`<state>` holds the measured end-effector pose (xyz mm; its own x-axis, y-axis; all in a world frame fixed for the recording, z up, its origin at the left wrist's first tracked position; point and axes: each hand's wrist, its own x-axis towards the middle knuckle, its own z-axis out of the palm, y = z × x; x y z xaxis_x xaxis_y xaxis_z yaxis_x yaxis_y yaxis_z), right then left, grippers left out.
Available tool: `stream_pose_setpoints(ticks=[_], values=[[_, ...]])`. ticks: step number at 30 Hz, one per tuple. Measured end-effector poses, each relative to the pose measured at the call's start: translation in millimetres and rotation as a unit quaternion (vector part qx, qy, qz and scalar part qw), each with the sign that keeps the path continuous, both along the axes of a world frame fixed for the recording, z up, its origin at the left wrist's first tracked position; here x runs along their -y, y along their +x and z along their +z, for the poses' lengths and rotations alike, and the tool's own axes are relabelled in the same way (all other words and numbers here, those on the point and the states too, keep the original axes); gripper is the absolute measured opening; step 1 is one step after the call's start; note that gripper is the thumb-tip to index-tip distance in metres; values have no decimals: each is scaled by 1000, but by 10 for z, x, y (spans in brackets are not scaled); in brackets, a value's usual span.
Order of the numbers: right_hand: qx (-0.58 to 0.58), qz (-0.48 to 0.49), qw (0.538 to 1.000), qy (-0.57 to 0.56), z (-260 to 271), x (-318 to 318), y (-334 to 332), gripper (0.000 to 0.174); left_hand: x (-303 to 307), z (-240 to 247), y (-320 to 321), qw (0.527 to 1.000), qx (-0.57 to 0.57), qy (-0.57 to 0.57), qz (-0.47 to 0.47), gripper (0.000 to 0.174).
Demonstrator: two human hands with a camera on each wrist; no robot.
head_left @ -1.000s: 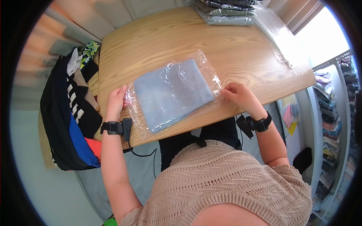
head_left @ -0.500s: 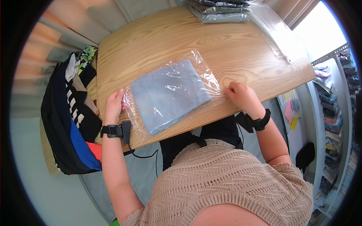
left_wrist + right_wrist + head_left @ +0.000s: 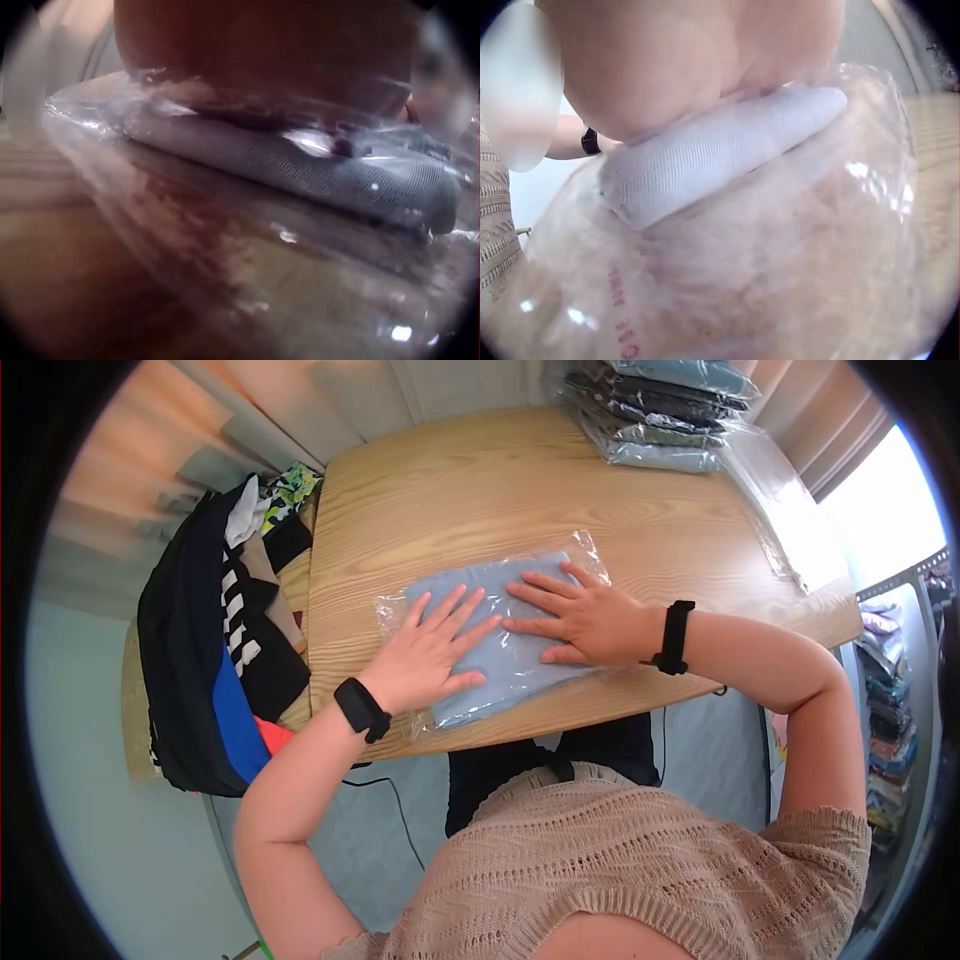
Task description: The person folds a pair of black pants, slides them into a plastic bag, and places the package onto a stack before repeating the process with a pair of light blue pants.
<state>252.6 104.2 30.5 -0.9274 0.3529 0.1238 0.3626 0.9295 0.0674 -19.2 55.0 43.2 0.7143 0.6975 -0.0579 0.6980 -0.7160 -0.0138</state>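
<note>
A folded light-blue cloth (image 3: 505, 655) lies inside a clear plastic bag (image 3: 590, 552) near the front of the table. The left hand (image 3: 415, 660), fingers spread, rests flat on its left part. On its right part the right hand (image 3: 585, 618) presses with spread fingers, its fingertips close to those of the left. The left wrist view has the cloth's folded edge (image 3: 300, 176) in the plastic under the left hand (image 3: 262, 52). In the right wrist view the folded edge (image 3: 720, 154) is below the right hand (image 3: 697, 60), and red print shows on the plastic.
Bagged folded garments (image 3: 665, 420) are stacked at the table's back right, beside flat clear plastic bags (image 3: 775, 500). A heap of dark and coloured clothes (image 3: 200, 650) lies at the left of the wooden table (image 3: 440, 490). Shelves with packed items (image 3: 890, 710) stand at the right.
Both hands have left the bag's side edges and moved inward onto its top, fingers now spread. The view has shifted, so more of the back stack shows.
</note>
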Motion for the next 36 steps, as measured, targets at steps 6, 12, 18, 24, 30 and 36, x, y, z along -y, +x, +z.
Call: stream_pose_setpoints(ticks=[6, 12, 18, 24, 30, 36], values=[[32, -9, 997, -68, -65, -54, -10, 54, -69, -132, -42, 998, 9, -61, 0, 70], [53, -28, 988, -143, -88, -83, -16, 54, -100, -233, -57, 996, 19, -87, 6, 70], [54, -27, 984, -167, -125, -112, -10, 54, -121, -211, -53, 994, 16, -108, 5, 70], [61, -26, 982, -176, -94, -108, -10, 53, -154, -191, -72, 993, 2, -116, -4, 70], [8, -23, 971, -238, 128, -127, 33, 52, -159, 18, -29, 991, -26, -128, 0, 67], [-268, -235, 869, -343, 498, -40, 439, 43, 32, 326, -383, 882, 403, -65, 234, 54]])
